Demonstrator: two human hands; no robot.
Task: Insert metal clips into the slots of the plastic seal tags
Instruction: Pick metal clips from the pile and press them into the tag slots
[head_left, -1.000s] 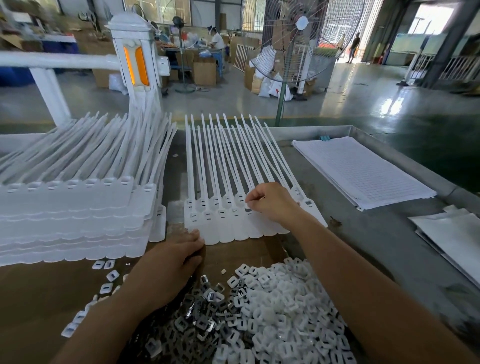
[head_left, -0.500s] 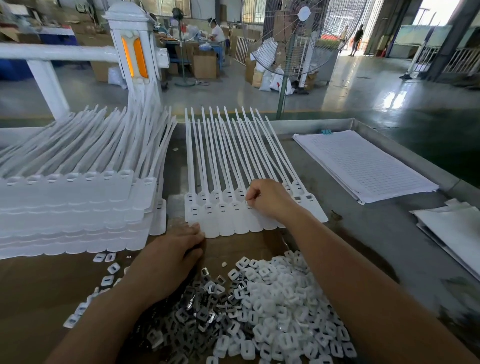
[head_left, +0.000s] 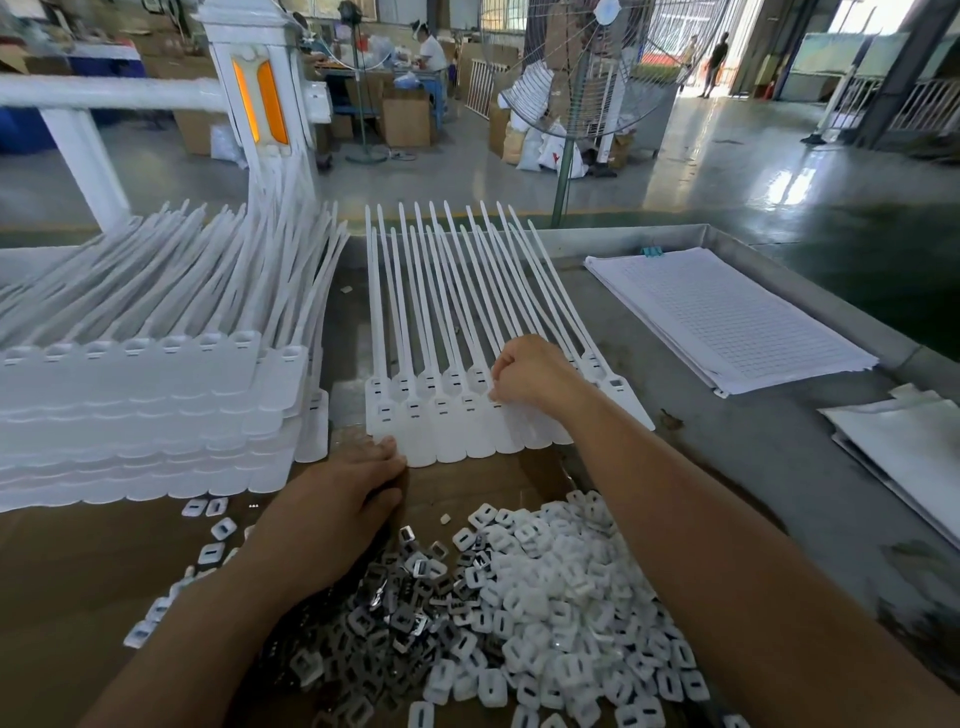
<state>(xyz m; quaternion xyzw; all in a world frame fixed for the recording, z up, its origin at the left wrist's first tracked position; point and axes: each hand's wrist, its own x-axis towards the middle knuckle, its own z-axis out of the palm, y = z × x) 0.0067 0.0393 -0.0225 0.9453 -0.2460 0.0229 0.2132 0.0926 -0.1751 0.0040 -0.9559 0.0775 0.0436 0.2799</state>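
The right hand (head_left: 530, 375) has its grip curled tight, fingertips pressing down on a slot in the row of seal tags (head_left: 441, 415); I cannot tell whether it pinches a clip. The left hand (head_left: 332, 519) lies flat with a loose grip, fingertips touching the row's near edge. The metal clips (head_left: 410, 587) are heaped just beside its wrist, against white plastic caps (head_left: 545, 597) on the tabletop (head_left: 727, 467).

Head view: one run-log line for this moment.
right hand: curled fingers on seal tag row, clip hidden | left hand: palm down beside clip pile
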